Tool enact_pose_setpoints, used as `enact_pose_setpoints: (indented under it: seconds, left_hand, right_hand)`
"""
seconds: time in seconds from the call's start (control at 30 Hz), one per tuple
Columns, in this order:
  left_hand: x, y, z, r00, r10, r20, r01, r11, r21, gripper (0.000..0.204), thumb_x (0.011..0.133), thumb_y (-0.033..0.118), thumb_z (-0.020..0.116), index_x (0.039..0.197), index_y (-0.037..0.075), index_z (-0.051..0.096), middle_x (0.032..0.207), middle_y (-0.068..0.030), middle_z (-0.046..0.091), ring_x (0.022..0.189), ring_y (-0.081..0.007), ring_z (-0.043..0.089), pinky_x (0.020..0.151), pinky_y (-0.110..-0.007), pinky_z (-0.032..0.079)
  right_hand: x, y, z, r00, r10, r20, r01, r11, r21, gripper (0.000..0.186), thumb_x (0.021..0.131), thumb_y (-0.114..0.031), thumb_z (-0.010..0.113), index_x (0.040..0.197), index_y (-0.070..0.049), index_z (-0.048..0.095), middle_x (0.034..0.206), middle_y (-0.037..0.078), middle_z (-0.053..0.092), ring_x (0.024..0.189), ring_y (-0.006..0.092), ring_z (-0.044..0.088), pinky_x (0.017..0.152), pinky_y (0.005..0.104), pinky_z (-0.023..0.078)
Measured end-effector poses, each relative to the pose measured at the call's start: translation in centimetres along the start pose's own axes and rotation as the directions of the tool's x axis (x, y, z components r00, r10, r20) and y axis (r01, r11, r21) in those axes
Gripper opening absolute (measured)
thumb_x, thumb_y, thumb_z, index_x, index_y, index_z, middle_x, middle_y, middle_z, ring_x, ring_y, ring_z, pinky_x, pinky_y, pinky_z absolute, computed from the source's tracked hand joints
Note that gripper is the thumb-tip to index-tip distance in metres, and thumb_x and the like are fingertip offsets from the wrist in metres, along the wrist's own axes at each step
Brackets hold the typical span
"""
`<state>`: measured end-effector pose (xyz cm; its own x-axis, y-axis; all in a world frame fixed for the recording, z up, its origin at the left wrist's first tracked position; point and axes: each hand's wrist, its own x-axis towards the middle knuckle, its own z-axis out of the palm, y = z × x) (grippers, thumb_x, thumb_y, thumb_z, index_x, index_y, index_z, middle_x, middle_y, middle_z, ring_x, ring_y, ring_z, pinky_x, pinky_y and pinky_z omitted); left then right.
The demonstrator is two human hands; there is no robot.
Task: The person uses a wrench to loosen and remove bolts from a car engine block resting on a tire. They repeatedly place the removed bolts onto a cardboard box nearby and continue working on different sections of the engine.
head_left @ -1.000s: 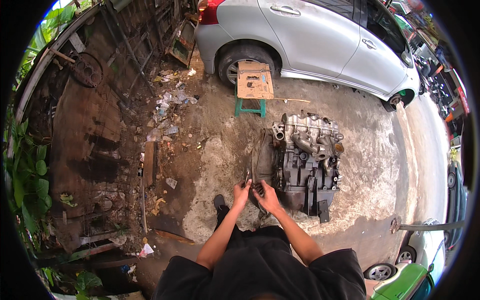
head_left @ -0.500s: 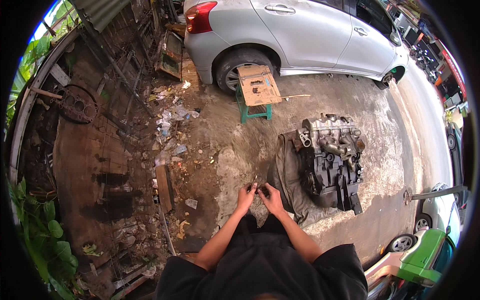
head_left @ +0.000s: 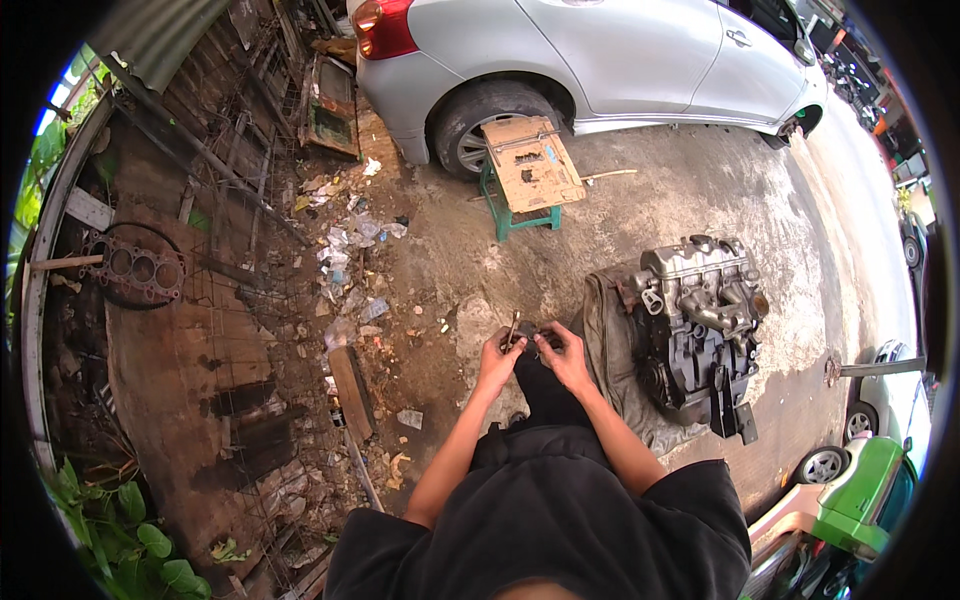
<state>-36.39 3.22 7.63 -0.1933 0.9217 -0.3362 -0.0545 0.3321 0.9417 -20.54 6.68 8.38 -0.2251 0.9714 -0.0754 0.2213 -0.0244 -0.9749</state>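
Observation:
Both hands are together in front of my body, above my dark-trousered leg. My left hand is closed in a pinch, and a small, thin, brownish metal piece sticks up from its fingers. Close beside it, my right hand has its fingers curled together. A small dark thing shows between the two hands; its kind is too small to tell, and whether the right fingers grip it is unclear. To the right, a car engine sits on the ground, partly on a grey-brown cloth.
A silver car stands ahead. By its rear wheel is a green stool with a cardboard-coloured board on top. Litter and a wood plank lie left. An engine gasket hangs farther left; a green vehicle stands right.
My view has shifted, and I seem to be standing a little farther left. Both hands are raised slightly and look larger; the thin metal piece in the left fingers now shows more plainly.

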Motion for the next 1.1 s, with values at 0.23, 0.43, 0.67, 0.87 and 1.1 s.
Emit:
enact_pose_setpoints:
  seconds: [0.23, 0.43, 0.67, 0.87, 1.1]
  left_hand:
    - [12.5, 4.9, -2.2, 0.995, -0.087, -0.054, 0.087, 0.996, 0.002, 0.029, 0.094, 0.027, 0.067, 0.101, -0.001, 0.067, 0.082, -0.0032, 0.063, 0.068, -0.0115, 0.054, 0.061, -0.028, 0.042]
    - [20.8, 6.6, -3.8, 0.982, -0.189, -0.027, 0.179, 0.962, -0.208, 0.024, 0.100, 0.022, 0.058, 0.106, 0.000, 0.064, 0.076, -0.0016, 0.060, 0.052, -0.0067, 0.045, 0.048, -0.025, 0.036]
    - [32.7, 7.7, -4.2, 0.964, -0.220, 0.147, 0.234, 0.968, -0.085, 0.020, 0.100, 0.018, 0.055, 0.104, 0.000, 0.063, 0.076, -0.0035, 0.062, 0.050, -0.0081, 0.047, 0.049, -0.026, 0.040]
    - [42.2, 11.3, -4.0, 0.954, -0.228, 0.197, 0.240, 0.970, -0.040, 0.021, 0.103, 0.018, 0.051, 0.105, 0.000, 0.062, 0.077, -0.0043, 0.061, 0.054, -0.0086, 0.048, 0.051, -0.026, 0.041]
    - [48.9, 14.5, -3.0, 0.958, -0.239, 0.158, 0.248, 0.968, -0.037, 0.022, 0.102, 0.017, 0.050, 0.107, 0.000, 0.063, 0.077, -0.0048, 0.061, 0.055, -0.0093, 0.049, 0.052, -0.027, 0.041]
  right_hand:
    - [14.4, 1.4, 1.7, 0.989, 0.142, 0.043, -0.148, 0.914, 0.379, 0.019, 0.095, -0.011, 0.065, 0.103, 0.005, 0.058, 0.083, 0.010, 0.064, 0.072, 0.0160, 0.064, 0.065, 0.0314, 0.052]
    - [24.9, 3.3, 1.2, 0.957, 0.285, -0.050, -0.245, 0.889, 0.387, 0.015, 0.096, -0.009, 0.061, 0.103, 0.004, 0.058, 0.085, 0.010, 0.065, 0.069, 0.0149, 0.063, 0.061, 0.0283, 0.051]
    - [31.0, 7.4, 1.3, 0.906, 0.338, -0.254, -0.242, 0.907, 0.344, 0.018, 0.094, -0.010, 0.064, 0.107, 0.002, 0.060, 0.086, 0.008, 0.066, 0.069, 0.0122, 0.062, 0.058, 0.0275, 0.049]
    - [35.9, 8.5, 0.2, 0.846, 0.393, -0.361, -0.331, 0.917, 0.223, 0.022, 0.090, -0.012, 0.069, 0.106, 0.003, 0.066, 0.084, 0.009, 0.069, 0.070, 0.0121, 0.064, 0.060, 0.0277, 0.050]
    - [44.2, 9.5, -2.4, 0.813, 0.404, -0.420, -0.373, 0.914, 0.159, 0.022, 0.088, -0.012, 0.072, 0.103, 0.003, 0.066, 0.084, 0.006, 0.068, 0.069, 0.0108, 0.062, 0.060, 0.0278, 0.049]
